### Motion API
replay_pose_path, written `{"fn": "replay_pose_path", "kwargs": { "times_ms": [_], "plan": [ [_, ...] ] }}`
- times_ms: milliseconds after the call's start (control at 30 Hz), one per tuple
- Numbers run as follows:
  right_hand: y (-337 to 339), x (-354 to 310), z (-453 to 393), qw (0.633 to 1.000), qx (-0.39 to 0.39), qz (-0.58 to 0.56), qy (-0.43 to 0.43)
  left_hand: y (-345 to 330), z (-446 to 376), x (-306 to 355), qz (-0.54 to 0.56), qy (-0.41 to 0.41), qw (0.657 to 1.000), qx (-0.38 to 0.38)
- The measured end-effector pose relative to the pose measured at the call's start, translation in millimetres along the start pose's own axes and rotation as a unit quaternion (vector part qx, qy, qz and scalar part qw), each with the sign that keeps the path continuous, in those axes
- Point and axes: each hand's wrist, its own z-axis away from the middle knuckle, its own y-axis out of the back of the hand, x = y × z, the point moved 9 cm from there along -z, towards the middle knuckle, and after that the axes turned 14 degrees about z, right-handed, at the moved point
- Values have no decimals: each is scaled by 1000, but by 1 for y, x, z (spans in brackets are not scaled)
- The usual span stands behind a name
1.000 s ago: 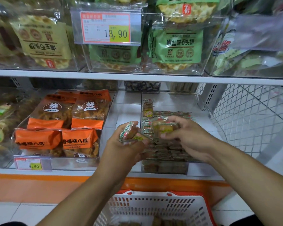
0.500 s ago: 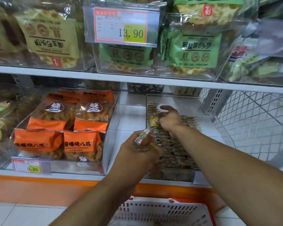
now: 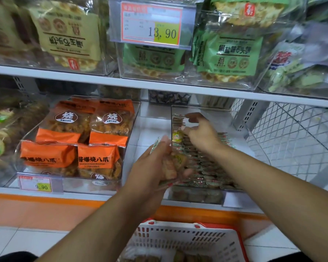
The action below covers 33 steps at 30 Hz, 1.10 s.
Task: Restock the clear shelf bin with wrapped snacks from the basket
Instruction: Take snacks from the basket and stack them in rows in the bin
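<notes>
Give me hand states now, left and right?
Left hand: grips a bunch of wrapped snacks.
Right hand: in the bin, fingers curled at the back row; a grip cannot be told.

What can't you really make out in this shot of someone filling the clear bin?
- Head view: the red-rimmed white plastic basket is cut off by the bottom edge, so its stock is uncountable.
- The left hand covers most of its small wrapped snacks; number unclear.
- The clear plastic shelf bin: the right hand hides whether it grips a snack.
- Small print on the orange-framed price tag is blurred.
</notes>
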Motion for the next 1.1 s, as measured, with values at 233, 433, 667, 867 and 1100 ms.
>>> {"fn": "replay_pose_path", "kwargs": {
  "times_ms": [233,433,667,867,1100],
  "plan": [
    [3,-31,113,960,-212,-181,40,-1,7,-3,-3,15,1000,-14],
    [26,-5,128,959,-142,-246,-10,11,12,-7,-58,24,997,42],
    [-1,0,143,825,-269,-481,-125,21,16,-16,-127,9,988,86],
    [-4,-3,152,860,-323,-386,-88,17,16,-22,-172,15,983,69],
    [48,-39,155,942,19,111,318,22,16,-31,-113,80,990,42]
  ]
}}
